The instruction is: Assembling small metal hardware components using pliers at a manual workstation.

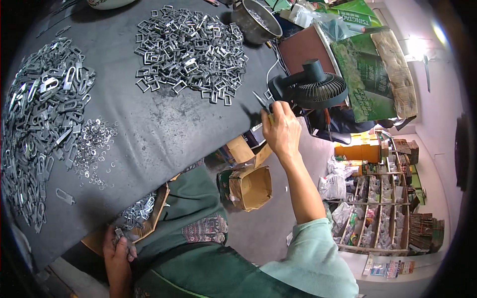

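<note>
My left hand [119,253] is closed at the edge of a cardboard box [160,206] on my lap. Between its fingers is a small grey metal piece [119,232], partly hidden. Finished-looking metal pieces [139,212] lie heaped in that box. At the table's right edge, my right hand [283,129] grips a tool with a pointed metal tip [261,101] and a bit of yellow handle; most of it is hidden in the fist. Long slotted metal pieces [44,114] form a big pile at left, beside small open rings [94,149]. Rectangular metal frames [191,54] are heaped at the far middle.
A black fan [318,89] stands beyond my right hand, close to a metal bowl [256,21] and a green carton [367,74]. One slotted piece [65,196] lies apart on the dark table [149,134]. An open carton [256,187] sits on the floor; shelves [372,213] stand at right.
</note>
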The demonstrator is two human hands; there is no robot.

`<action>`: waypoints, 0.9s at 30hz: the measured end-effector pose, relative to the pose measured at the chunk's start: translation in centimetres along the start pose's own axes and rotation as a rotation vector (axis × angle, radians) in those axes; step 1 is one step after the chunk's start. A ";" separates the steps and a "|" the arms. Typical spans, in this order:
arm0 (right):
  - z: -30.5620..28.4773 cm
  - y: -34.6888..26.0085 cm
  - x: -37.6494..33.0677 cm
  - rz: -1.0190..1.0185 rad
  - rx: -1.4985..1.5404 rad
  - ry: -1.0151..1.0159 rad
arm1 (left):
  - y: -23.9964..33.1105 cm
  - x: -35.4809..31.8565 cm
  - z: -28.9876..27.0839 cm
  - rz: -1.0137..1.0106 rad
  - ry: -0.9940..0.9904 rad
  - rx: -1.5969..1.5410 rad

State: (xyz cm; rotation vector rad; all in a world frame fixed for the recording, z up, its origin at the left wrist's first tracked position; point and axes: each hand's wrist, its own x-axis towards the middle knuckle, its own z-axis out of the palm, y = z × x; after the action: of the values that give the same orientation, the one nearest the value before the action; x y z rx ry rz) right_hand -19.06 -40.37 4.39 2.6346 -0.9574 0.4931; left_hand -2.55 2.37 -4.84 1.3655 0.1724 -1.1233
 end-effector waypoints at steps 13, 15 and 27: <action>0.6 -11.5 3.8 -0.151 0.534 -0.142 | 2.4 0.1 0.6 -0.026 -0.131 0.221; 1.6 -12.7 5.0 -0.189 0.435 -0.054 | 2.6 0.1 0.9 -0.052 -0.108 0.214; 2.6 -13.1 7.4 -0.537 0.194 -0.060 | 2.0 -1.1 0.8 0.081 -0.134 0.292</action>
State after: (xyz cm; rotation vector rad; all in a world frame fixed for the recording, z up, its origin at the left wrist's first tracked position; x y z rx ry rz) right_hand -4.58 -35.88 3.04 2.9317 -0.1925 0.3871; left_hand -2.05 1.93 -2.52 1.5328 -0.1487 -1.2004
